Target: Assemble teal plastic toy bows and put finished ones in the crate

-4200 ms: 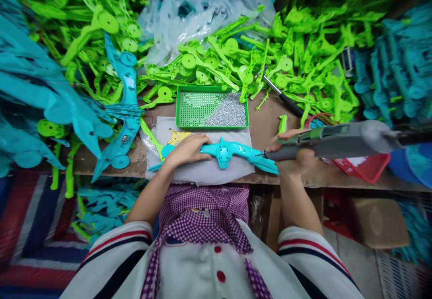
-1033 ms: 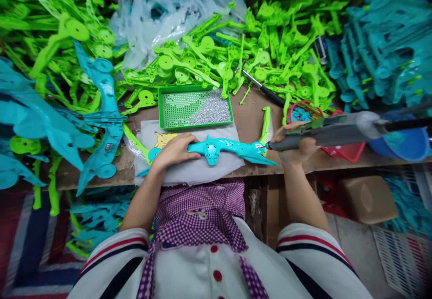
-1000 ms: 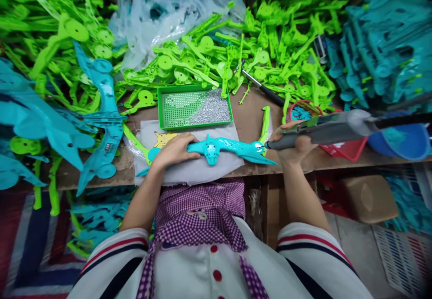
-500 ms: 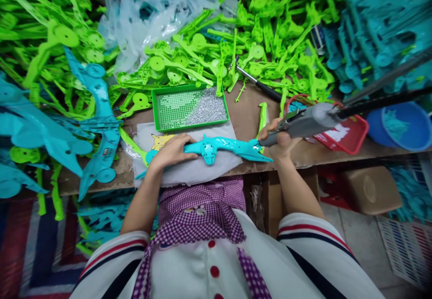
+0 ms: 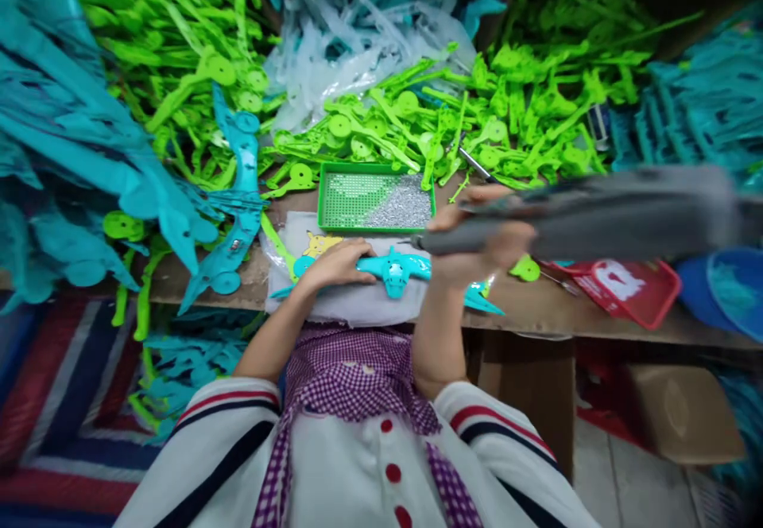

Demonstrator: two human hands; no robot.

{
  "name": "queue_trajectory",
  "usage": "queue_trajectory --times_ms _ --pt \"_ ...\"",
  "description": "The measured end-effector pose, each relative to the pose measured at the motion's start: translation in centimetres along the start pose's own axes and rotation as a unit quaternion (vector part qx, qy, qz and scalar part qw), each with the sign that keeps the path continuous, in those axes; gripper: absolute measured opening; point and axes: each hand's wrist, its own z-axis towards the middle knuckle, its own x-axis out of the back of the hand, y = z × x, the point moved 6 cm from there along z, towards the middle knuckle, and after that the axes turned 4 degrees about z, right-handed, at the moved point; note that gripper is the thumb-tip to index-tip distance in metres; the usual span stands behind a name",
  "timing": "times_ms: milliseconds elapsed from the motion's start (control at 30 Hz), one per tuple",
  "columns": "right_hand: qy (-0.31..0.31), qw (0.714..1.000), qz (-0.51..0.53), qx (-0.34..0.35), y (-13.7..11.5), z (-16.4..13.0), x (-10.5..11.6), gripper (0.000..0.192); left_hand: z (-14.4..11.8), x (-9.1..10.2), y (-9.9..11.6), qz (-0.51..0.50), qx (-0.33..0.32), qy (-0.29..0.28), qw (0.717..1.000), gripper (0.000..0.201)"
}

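Observation:
A turquoise plastic toy piece [image 5: 395, 273], long with a small animal-like head in the middle, lies across a grey cloth [image 5: 358, 313] at the table's front edge. My left hand [image 5: 341, 264] is closed round its left part and steadies it. My right hand [image 5: 477, 234] is wrapped round a grey power screwdriver [image 5: 596, 210], blurred by motion and held nearly level. Its tip points left, just above the piece and right of the head. My right hand and wrist hide part of the piece's right half. Just behind the cloth stands a green tray [image 5: 320, 198] with small silver screws [image 5: 402, 203].
Bright green plastic parts [image 5: 381, 126] are heaped behind the tray. Turquoise parts [image 5: 119, 146] pile up at the left, more [image 5: 715, 99] at the far right. A red basket [image 5: 649, 297] and a blue basin [image 5: 724, 293] stand on the right.
My right hand has moved left with the screwdriver, from the piece's right end towards its head. My left hand stays on the piece. The whole view has shifted.

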Motion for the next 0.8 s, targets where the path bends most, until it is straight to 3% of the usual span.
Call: queue_trajectory --times_ms 67,167,333,433,567,800 --pt "-0.009 0.999 -0.02 -0.035 2.7 0.4 -3.7 0.051 -0.1 0.2 0.3 -0.01 -0.004 0.007 1.0 0.039" --pt "-0.041 0.998 -0.031 -0.045 7.1 2.3 -7.1 0.047 -0.3 0.2 0.3 -0.012 -0.002 0.011 1.0 0.039" --pt "-0.153 0.986 -0.026 -0.067 13.9 4.8 -10.3 0.051 -0.3 0.1 0.1 -0.001 0.009 0.0 1.0 0.041" --pt "-0.177 0.98 -0.025 -0.089 17.2 4.7 -10.9 0.051 -0.4 0.0 0.2 -0.002 0.01 -0.002 1.0 0.039" --pt "-0.193 0.977 -0.015 -0.087 19.2 4.2 -10.7 0.051 -0.4 -0.2 0.2 -0.003 0.009 -0.004 1.0 0.039" --pt "-0.207 0.976 -0.039 -0.051 19.0 3.9 -10.4 0.049 -0.4 -0.3 0.1 -0.001 0.005 0.003 1.0 0.038"
